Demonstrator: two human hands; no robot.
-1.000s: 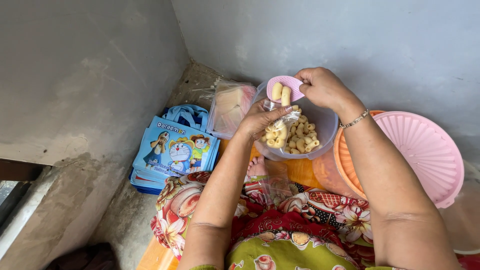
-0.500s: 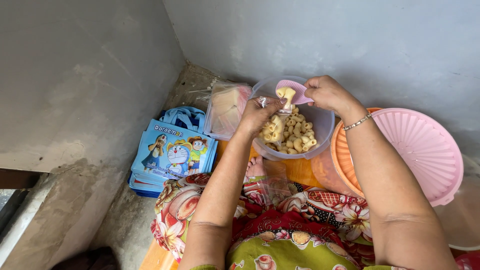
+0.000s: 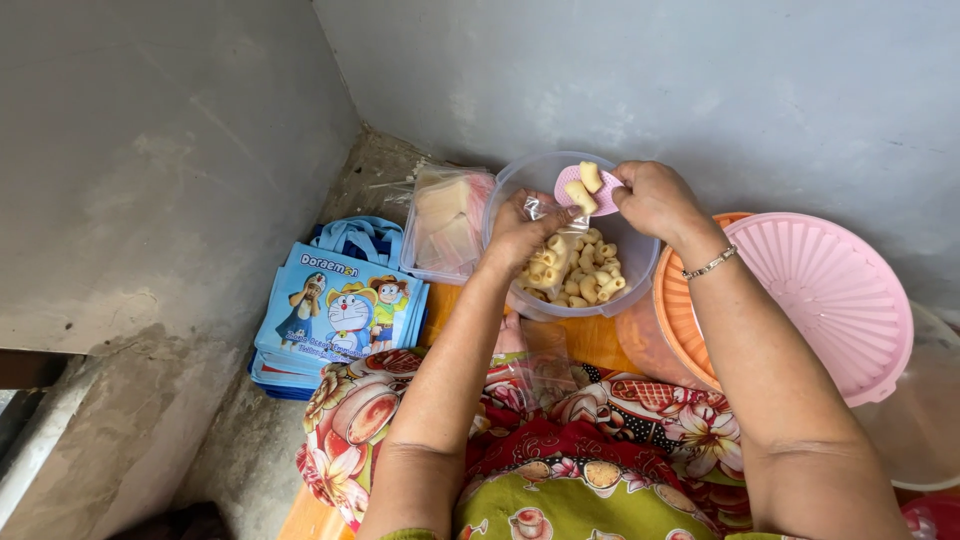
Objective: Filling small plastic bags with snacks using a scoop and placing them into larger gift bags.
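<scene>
A round pink ribbed plastic lid (image 3: 835, 300) is seen at three o'clock, resting on an orange plastic container (image 3: 672, 318). A stack of blue cartoon-printed fabric bags (image 3: 338, 305) lies on the floor at nine o'clock. A clear round plastic bowl (image 3: 640, 262) of pale yellow curved crackers (image 3: 580, 275) sits at twelve o'clock, with a clear packet of pale wafers (image 3: 445, 220) just beside it at eleven o'clock. Over the bowl, a small clear plastic bag (image 3: 552, 212) is pinched by the left hand (image 3: 520, 230). A small pink plastic scoop (image 3: 588, 190) carrying two crackers is gripped by the right hand (image 3: 655, 200), just above the bag.
</scene>
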